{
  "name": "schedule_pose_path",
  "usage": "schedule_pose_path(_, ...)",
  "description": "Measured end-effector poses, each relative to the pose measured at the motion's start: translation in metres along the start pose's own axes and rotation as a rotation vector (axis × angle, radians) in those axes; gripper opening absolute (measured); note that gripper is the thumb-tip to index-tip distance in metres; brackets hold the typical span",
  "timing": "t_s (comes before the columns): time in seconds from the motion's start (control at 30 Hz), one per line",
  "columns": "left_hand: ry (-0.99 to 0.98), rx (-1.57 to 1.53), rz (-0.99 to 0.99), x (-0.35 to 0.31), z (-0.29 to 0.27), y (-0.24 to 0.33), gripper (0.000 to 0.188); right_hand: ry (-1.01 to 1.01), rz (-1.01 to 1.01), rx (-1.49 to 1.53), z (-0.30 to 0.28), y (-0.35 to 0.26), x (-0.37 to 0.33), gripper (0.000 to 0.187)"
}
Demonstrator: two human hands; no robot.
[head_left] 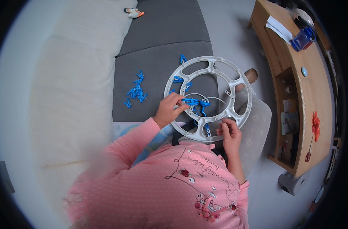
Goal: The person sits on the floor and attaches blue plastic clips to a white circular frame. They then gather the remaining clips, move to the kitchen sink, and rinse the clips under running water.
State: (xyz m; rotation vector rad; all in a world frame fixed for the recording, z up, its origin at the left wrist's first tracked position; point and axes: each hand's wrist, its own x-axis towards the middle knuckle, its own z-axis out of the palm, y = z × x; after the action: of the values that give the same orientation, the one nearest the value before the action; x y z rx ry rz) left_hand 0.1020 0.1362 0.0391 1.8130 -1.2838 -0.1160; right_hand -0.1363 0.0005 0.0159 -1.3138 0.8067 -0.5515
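A round white plastic clothes drying rack (171,78) with spokes and an inner ring rests over my lap and the sofa edge. My left hand (168,110) pinches a blue clothes peg (189,101) over the rack's left inner ring. Beside it, a blue hook piece (203,108) shows inside the ring. My right hand (231,136) is curled at the near right rim, its fingers closed about it; the fingertips are partly hidden. Several blue pegs hang around the rack, including a near peg (207,129) and a far peg (182,58).
Loose blue pegs (135,91) lie in a pile on the grey sofa seat (158,53), left of the rack. A small toy figure (134,13) lies farther back. To the right, a wooden cabinet (309,91) carries a blue bottle (303,39) and a red-handled screwdriver (308,155).
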Motion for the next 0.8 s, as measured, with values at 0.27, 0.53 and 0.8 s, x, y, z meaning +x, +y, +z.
schedule_pose_path(0.27, 0.169, 0.141, -0.165, -0.008, -0.035, -0.034, 0.026, -0.012, 0.000, -0.008, 0.000, 0.002, 0.002, 0.015)
schedule_pose_path(0.53, 0.236, 0.653, -0.461, -0.054, -0.064, -0.134, 0.040, 0.001, -0.034, -0.145, 0.000, -0.001, -0.002, 0.013)
schedule_pose_path(0.8, 0.146, 0.500, -0.199, -0.035, -0.010, -0.074, 0.041, -0.164, -0.385, -0.655, 0.007, -0.006, -0.002, 0.026)
